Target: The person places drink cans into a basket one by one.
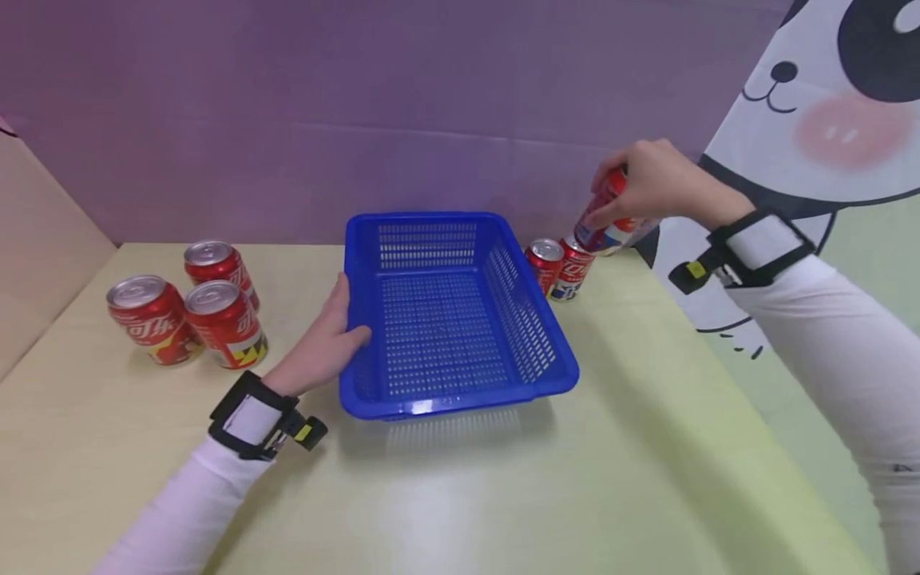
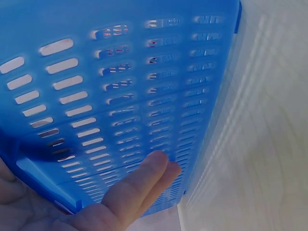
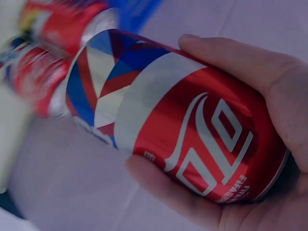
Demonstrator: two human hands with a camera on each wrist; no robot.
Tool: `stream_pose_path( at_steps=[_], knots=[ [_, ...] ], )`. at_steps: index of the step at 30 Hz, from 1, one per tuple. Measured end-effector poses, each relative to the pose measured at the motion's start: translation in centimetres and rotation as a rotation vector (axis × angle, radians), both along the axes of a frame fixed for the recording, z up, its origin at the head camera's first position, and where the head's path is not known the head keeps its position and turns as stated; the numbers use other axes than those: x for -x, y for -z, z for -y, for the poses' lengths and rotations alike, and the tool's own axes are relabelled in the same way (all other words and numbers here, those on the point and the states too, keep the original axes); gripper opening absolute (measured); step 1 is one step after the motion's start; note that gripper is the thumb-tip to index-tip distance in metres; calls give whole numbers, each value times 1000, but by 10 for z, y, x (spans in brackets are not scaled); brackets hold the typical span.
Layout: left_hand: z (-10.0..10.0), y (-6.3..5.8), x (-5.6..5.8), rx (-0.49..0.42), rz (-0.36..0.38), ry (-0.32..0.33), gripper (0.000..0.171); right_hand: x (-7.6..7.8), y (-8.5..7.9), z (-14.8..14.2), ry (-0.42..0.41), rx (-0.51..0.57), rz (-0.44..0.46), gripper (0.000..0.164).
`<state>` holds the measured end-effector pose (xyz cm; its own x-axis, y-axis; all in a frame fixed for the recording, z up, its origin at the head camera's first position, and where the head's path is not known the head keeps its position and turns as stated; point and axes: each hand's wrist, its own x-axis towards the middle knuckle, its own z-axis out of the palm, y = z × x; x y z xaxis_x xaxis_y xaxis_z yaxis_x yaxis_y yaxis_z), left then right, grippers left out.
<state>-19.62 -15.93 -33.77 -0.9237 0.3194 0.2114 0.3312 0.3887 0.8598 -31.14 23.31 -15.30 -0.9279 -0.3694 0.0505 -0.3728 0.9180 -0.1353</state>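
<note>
A blue plastic basket [image 1: 446, 335] with slotted walls sits mid-table. My left hand [image 1: 323, 339] grips its left side, the thumb over the rim and the other fingers along the outer wall. In the left wrist view, fingers [image 2: 139, 187] lie against the slotted side. My right hand [image 1: 650, 180] holds a red soda can [image 3: 192, 125] tilted, at the table's back right. Thumb and fingers wrap its sides. Below it, two red cans [image 1: 573, 267] [image 1: 544, 263] stand close together by the basket's right wall.
Three more red cans stand grouped at the left: one at the back [image 1: 219, 263], one at far left [image 1: 151, 319] and one in front [image 1: 226, 323]. A purple backdrop [image 1: 323, 120] rises behind the table. A panda-print sheet [image 1: 812, 176] hangs at the right.
</note>
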Motion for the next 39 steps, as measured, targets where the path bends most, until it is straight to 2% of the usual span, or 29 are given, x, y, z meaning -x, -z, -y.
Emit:
stream_pose_path(
  at_steps=[3,7,10,13,18,24,29,32,39],
  knots=[
    [0,0,-1,4,5,-13,87,0,-13,36,-87,21,-35,53],
    [0,3,-1,11,27,-30,85,6,-8,91,-233,21,-42,47],
    [-1,5,-1,4,31,-30,84,12,7,132,-336,0,-23,40],
    [-3,7,0,-4,26,-27,84,18,27,169,-402,-31,22,38],
    [-5,9,0,-12,33,-8,83,26,66,212,-429,-82,100,39],
    [-8,7,2,-3,25,6,85,36,98,235,-435,-56,141,37],
    [-9,6,3,9,33,3,84,42,113,242,-479,-4,175,39],
    [-10,6,3,11,34,4,83,43,119,244,-492,14,161,42],
    [-11,5,0,7,4,15,85,43,129,245,-506,-144,38,44]
  ],
)
